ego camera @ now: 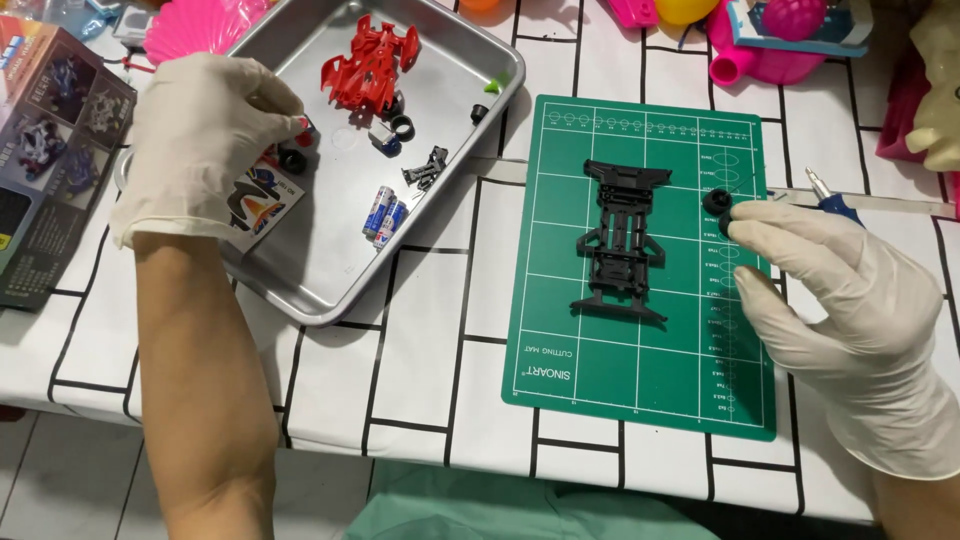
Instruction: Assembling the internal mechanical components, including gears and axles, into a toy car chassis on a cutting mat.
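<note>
Your right hand (pixel 850 310), gloved, pinches a small black wheel (pixel 716 202) between fingertips at the right edge of the green cutting mat (pixel 600 370). Just left of it, the black chassis (pixel 625 240) lies flat mid-mat, not touching the wheel. Its long axis runs top to bottom of the mat, wider end toward you; which end is the front, can't tell.

Your left hand (pixel 200 140), also gloved, is down in the metal tray (pixel 330 290), fingers curled at a small black tyre (pixel 293 160) and a red part; grip is hidden, can't tell if it's closed on anything. Also in the tray: red car body shell (pixel 370 65), two batteries (pixel 385 215), black clips (pixel 427 168), a sticker sheet (pixel 265 200), a few loose small parts. Nothing sits between the wheel and the chassis.

A blue-handled screwdriver (pixel 833 200) lies past the mat's right edge, behind your right fingers. The kit box (pixel 50 150) sits left of the tray. Pink plastic toys (pixel 760 45) crowd the far edge. The surface is a white tablecloth (pixel 420 340) with black grid lines; tiled floor shows below the table edge.
</note>
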